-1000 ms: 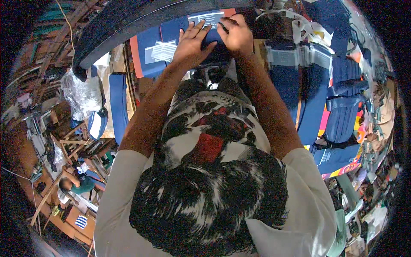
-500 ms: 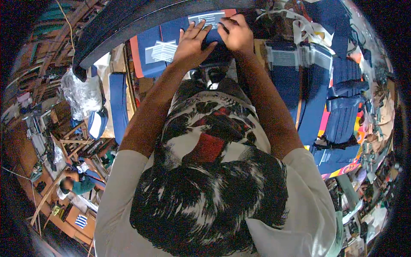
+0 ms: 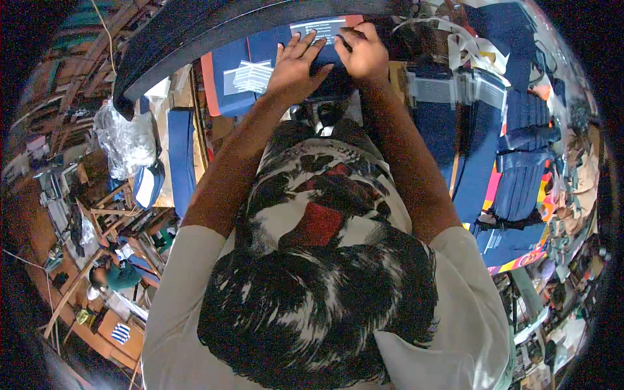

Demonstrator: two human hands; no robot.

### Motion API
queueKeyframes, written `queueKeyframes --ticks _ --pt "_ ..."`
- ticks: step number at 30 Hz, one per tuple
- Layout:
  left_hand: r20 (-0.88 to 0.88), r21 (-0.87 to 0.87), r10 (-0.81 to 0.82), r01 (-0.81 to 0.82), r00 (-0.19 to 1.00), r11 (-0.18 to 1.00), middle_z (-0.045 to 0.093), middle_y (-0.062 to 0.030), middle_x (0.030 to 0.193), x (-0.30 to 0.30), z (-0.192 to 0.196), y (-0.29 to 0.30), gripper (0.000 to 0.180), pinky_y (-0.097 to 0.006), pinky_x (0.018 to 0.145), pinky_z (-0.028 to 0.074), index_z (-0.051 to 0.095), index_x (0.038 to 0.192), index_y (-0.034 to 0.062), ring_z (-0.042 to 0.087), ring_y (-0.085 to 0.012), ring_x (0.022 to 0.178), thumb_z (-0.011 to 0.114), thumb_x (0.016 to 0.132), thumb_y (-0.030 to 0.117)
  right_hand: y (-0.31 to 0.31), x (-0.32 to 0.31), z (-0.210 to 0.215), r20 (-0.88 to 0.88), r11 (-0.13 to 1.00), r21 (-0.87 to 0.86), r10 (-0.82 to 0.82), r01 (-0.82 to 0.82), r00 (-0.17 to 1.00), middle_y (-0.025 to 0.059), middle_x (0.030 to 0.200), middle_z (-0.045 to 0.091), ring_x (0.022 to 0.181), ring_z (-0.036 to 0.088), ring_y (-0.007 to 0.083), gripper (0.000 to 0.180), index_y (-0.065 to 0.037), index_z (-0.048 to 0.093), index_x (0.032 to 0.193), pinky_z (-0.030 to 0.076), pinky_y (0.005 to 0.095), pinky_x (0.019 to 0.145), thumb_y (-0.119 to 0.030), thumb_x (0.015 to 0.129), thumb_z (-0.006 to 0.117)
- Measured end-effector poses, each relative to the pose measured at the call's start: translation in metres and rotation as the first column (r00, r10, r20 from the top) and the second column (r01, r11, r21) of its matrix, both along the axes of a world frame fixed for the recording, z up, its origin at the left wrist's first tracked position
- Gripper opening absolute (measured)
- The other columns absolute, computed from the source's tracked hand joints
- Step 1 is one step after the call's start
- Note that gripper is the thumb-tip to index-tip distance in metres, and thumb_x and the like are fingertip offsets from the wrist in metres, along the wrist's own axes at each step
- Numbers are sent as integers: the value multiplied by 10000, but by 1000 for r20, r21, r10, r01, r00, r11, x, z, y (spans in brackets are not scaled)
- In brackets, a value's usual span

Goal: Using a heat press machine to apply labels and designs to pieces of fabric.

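My left hand [image 3: 296, 73] lies flat with its fingers spread, the fingertips on the lower left part of a clear printed label [image 3: 317, 27]. That label rests on a navy blue fabric panel [image 3: 268, 44] with orange-red ends. At the label's right end, my right hand [image 3: 365, 57] is closed, its thumb and fingers curled close together. Whatever may be between those fingertips is hidden. On the panel's left part, beside my left wrist, is a loose fanned pile of similar labels [image 3: 252, 77].
The dark arm of a machine [image 3: 188, 49] curves over the panel's far edge. On the right stand stacked navy panels with labels [image 3: 478, 140] and a bundle of navy pieces [image 3: 523, 175]. At left are a clear plastic bag [image 3: 127, 143] and a navy strip [image 3: 181, 153]. Another person [image 3: 117, 276] sits farther off, lower left.
The view has shifted slightly, so the panel and labels appear a little farther right. Both hands keep nearly the same pose at the label.
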State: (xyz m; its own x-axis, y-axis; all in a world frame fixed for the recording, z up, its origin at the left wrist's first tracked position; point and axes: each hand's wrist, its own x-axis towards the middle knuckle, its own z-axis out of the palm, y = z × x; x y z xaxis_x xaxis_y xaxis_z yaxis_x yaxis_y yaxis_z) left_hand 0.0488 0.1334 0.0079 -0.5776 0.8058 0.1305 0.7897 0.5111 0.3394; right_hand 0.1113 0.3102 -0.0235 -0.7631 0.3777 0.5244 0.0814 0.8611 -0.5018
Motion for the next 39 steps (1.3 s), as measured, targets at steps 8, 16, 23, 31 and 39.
queueKeyframes --ticks 8,16,23,31,39 --pt "-18 -6 3 -3 1000 1000 373 -132 1542 0 0 2 628 -617 1148 225 468 1437 149 317 -403 1426 606 925 486 4 0 -1 -18 999 -5 51 -51 999 83 978 581 809 646 291 246 -123 726 971 574 399 683 -329 839 699" --pt "-5 8 4 -4 1000 1000 373 -133 1542 -1 -2 1 626 -608 1154 220 491 1416 140 313 -401 1429 627 912 485 3 0 -2 -45 972 203 -109 116 993 9 954 540 896 557 244 230 -243 759 958 448 424 747 -393 787 730" --pt "1 2 7 -7 1000 1000 369 -131 1545 0 -1 1 627 -607 1156 218 492 1415 140 316 -394 1429 629 910 486 3 -1 -4 -22 969 208 -130 132 991 0 957 542 901 558 245 212 -254 757 943 445 419 741 -389 781 733" --pt "-22 10 1 -1 1000 1000 384 -119 1539 0 1 1 604 -634 1132 251 503 1408 132 335 -405 1420 647 914 449 3 -1 -4 -15 975 184 -125 126 992 5 974 542 915 558 248 216 -258 757 953 445 418 749 -388 782 729" --pt "-16 19 -5 5 1000 1000 383 -130 1537 -1 -5 1 629 -627 1143 224 479 1431 150 325 -403 1423 625 912 474 4 0 -3 -33 978 173 -114 118 993 18 974 546 894 570 256 222 -243 755 957 445 421 723 -361 770 743"
